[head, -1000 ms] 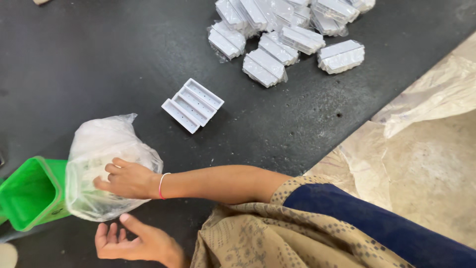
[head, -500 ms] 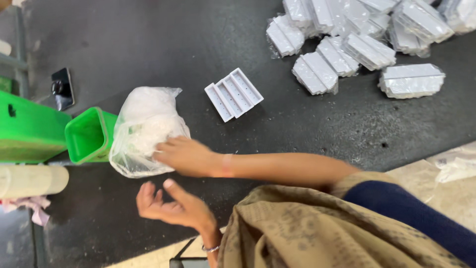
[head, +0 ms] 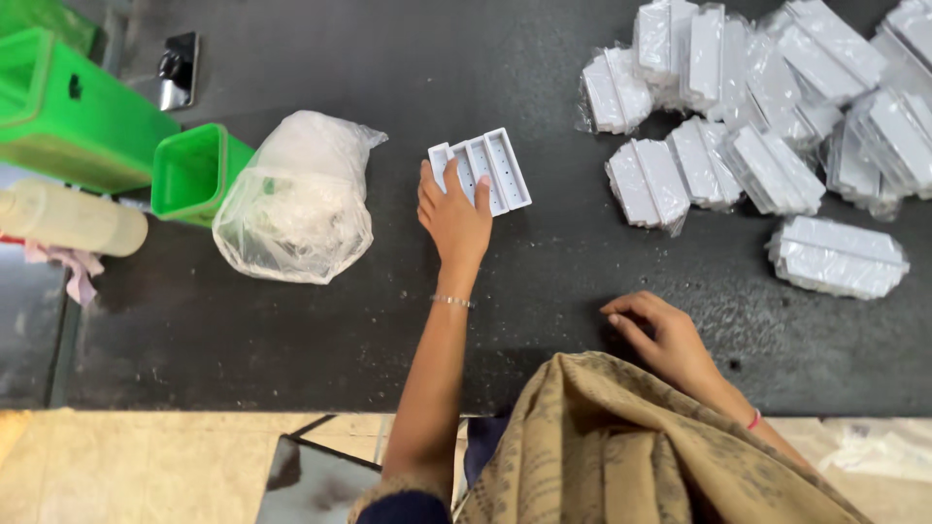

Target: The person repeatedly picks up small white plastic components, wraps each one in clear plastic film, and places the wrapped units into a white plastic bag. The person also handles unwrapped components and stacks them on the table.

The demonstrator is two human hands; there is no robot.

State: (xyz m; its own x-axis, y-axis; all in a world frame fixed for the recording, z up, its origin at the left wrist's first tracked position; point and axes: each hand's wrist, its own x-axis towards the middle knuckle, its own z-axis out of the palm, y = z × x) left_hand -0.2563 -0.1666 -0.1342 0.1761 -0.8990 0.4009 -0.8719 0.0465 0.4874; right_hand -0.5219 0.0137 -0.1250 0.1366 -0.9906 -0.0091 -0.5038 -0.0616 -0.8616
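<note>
Clear bag of white stuff (head: 296, 204) lies left; wrapped white tray packs (head: 767, 116) (clear film) heaped upper right

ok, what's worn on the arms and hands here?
Left hand: thin silver chain bracelet at the wrist, dark blue sleeve high on the arm. Right hand: red thread band at the wrist, tan patterned shawl draped over the arm. No gloves.

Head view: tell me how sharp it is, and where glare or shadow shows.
Head view: mostly sharp, evenly lit; the left hand on the white slotted tray is crisp. Soft glare sits on the clear plastic bag and on the wrapped white packs. The right hand throws only a faint shadow on the dark table. Straight edges lean a little near the borders.
</note>
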